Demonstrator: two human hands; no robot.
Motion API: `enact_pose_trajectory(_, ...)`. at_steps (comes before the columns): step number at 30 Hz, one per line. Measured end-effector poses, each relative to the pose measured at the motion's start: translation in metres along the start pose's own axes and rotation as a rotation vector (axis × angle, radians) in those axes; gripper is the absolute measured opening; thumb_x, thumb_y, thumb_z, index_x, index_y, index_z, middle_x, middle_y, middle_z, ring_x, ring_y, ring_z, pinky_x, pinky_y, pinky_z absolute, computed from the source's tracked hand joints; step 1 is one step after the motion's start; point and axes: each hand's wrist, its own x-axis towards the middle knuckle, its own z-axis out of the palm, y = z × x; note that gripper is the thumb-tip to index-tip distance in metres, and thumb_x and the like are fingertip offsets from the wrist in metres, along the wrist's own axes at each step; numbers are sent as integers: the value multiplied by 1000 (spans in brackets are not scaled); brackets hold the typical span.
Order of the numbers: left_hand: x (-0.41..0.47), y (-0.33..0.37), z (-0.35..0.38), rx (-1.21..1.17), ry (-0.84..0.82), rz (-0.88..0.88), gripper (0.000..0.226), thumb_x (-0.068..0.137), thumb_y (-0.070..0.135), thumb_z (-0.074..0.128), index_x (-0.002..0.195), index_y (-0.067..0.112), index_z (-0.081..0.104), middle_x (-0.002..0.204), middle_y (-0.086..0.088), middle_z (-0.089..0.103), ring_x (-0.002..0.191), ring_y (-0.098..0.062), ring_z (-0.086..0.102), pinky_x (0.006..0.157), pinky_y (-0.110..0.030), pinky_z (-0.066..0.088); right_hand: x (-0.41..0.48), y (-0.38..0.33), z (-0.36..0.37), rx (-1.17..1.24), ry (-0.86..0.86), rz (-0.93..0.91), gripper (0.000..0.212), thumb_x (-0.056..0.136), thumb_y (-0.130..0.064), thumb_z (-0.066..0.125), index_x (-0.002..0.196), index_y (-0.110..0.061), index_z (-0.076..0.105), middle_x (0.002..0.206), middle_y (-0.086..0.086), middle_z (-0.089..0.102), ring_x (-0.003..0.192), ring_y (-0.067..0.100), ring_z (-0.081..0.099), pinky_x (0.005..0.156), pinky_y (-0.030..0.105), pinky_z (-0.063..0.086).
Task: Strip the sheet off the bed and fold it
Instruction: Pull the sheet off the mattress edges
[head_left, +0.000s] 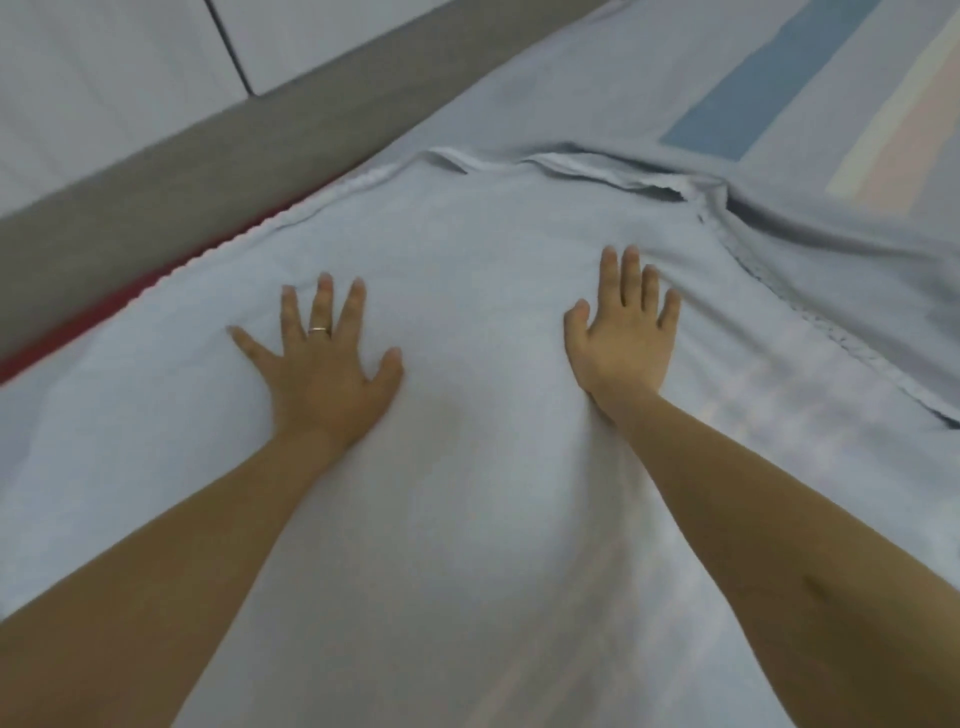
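- Presses the left hand (322, 374) flat on the pale blue sheet (467, 249), palm down, fingers straight and fanned wide; grasps nothing.
- Wears a thin ring (319, 329) on that hand's ring finger.
- Lays the right hand (621, 343) flat on the same cloth, palm down, fingers straight and closer together, thumb out to the side; likewise released, with nothing pinched or gripped.
- Holds the two hands apart, side by side, with bare forearms reaching in from the near edge of the bed.
- Sheet lying on top of the bed as a folded-over upper layer, covering the near and middle part, with shallow creases beside the right wrist.
- Shows a gathered hem (810, 332) along the far edge of that layer and down its right edge, slightly lifted at the layer's far right corner.
- Beyond the hem, more pale blue fabric with broad stripes (769, 88) of blue, cream and pink toward the far right corner of the bed; cannot tell whether part of the same sheet.
- Along the left edge of the bed, a narrow red strip (104, 312), then a grey rail (208, 150), then white tiles (104, 67) past it.
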Motion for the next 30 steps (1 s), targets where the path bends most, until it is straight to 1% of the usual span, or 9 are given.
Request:
enact_pose_trajectory(5, 31, 1, -2, -15, -41, -20, 82, 78, 69, 8, 150, 31, 4, 159, -1, 3, 146, -28, -1, 105, -71, -4, 21, -5, 0, 15, -2, 12, 68, 88, -39, 22, 152, -21, 7, 159, 2, 7, 146, 22, 9, 118, 44, 0)
enact_pose_trajectory(12, 34, 0, -13, -18, -140, -20, 81, 80, 65, 16, 151, 30, 3, 159, -1, 0, 146, -31, 1, 104, -72, -1, 22, -9, -8, 19, -51, 22, 71, 84, -38, 20, 151, -18, 15, 158, 4, 13, 145, 22, 14, 117, 44, 1)
enact_pose_trajectory(16, 37, -1, -16, -22, -193, -3, 81, 80, 63, 21, 151, 28, 6, 159, -3, 2, 145, -32, 2, 103, -70, -7, 26, -10, -11, 19, -82, 41, 71, 83, -36, 24, 151, -16, 18, 157, 5, 17, 144, 24, 18, 116, 41, -1)
enact_pose_trajectory(19, 40, -1, -18, -14, -244, -12, 83, 79, 62, 24, 151, 27, 6, 159, -4, 1, 145, -32, 1, 103, -68, -10, 29, -12, -14, -1, -136, 51, 70, 83, -34, 25, 151, -16, 16, 158, 5, 16, 145, 24, 17, 116, 41, -1)
enact_pose_trajectory(24, 42, 3, -27, -60, -304, -45, 83, 77, 61, 29, 150, 26, 14, 159, -5, 7, 145, -33, 4, 103, -70, -5, 33, -8, -17, -6, -209, 42, 72, 83, -35, 26, 151, -15, 15, 157, 7, 17, 144, 26, 17, 115, 43, 0)
enact_pose_trajectory(25, 42, 8, -30, -90, -306, -91, 83, 77, 61, 30, 150, 26, 15, 159, -6, 7, 145, -33, 4, 103, -70, -5, 33, -9, -18, 5, -213, 45, 72, 83, -35, 26, 151, -15, 14, 157, 7, 17, 144, 26, 17, 115, 44, 1)
enact_pose_trajectory(26, 43, 16, -34, -136, -314, -202, 83, 77, 62, 32, 150, 26, 13, 159, -8, 5, 145, -34, 2, 103, -69, -7, 33, -8, -17, 11, -217, 44, 72, 83, -36, 26, 151, -15, 13, 157, 7, 16, 144, 26, 17, 115, 44, 0)
enact_pose_trajectory(28, 56, 41, -40, -267, -338, -574, 91, 79, 68, 39, 151, 30, -1, 158, -9, -9, 145, -33, -10, 103, -69, -9, 32, -7, -18, 16, -233, 35, 73, 83, -36, 25, 151, -15, 12, 158, 6, 15, 144, 25, 16, 115, 44, -1)
enact_pose_trajectory(30, 79, 62, -47, -399, -496, -860, 114, 68, 80, 49, 146, 33, -20, 154, -5, -26, 142, -30, -23, 103, -69, -11, 33, -6, -20, 36, -239, 43, 73, 82, -36, 26, 151, -15, 12, 157, 5, 17, 144, 24, 17, 115, 43, -1)
